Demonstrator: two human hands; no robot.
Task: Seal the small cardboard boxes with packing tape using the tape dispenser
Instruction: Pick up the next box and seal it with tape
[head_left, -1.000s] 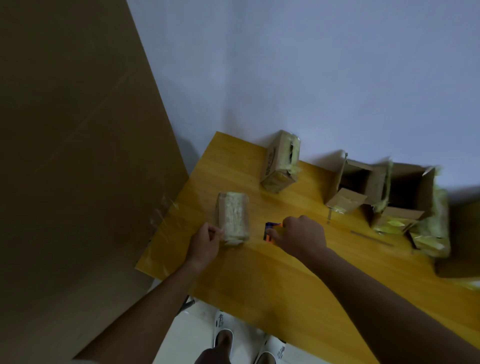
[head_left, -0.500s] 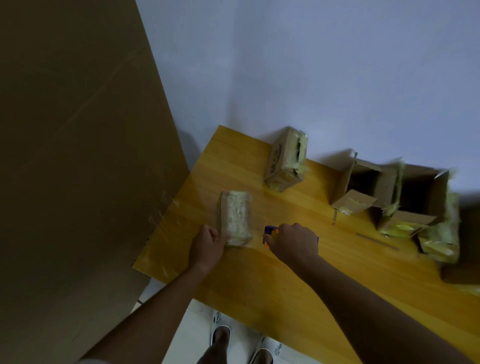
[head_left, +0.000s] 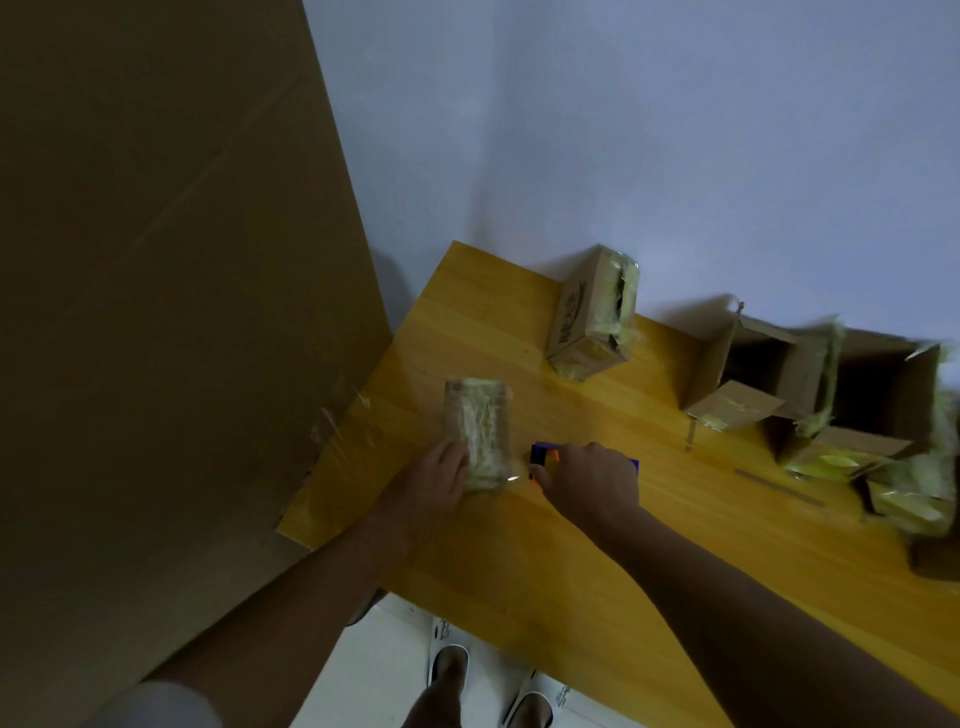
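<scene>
At frame centre we see a tape-covered small box (head_left: 478, 431) on the wooden table (head_left: 571, 561); our left hand (head_left: 439, 475) grips its near end; our right hand (head_left: 589, 478), just right, curls round the blue-and-orange tape dispenser (head_left: 543, 453).

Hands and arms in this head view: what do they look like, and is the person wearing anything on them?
Both hands, left and right, are bare: no gloves, rings or watch show. Both forearms are bare too. A pale sleeve edge shows on the left upper arm at the bottom of the frame. No sleeve is in view on the right arm.
</scene>
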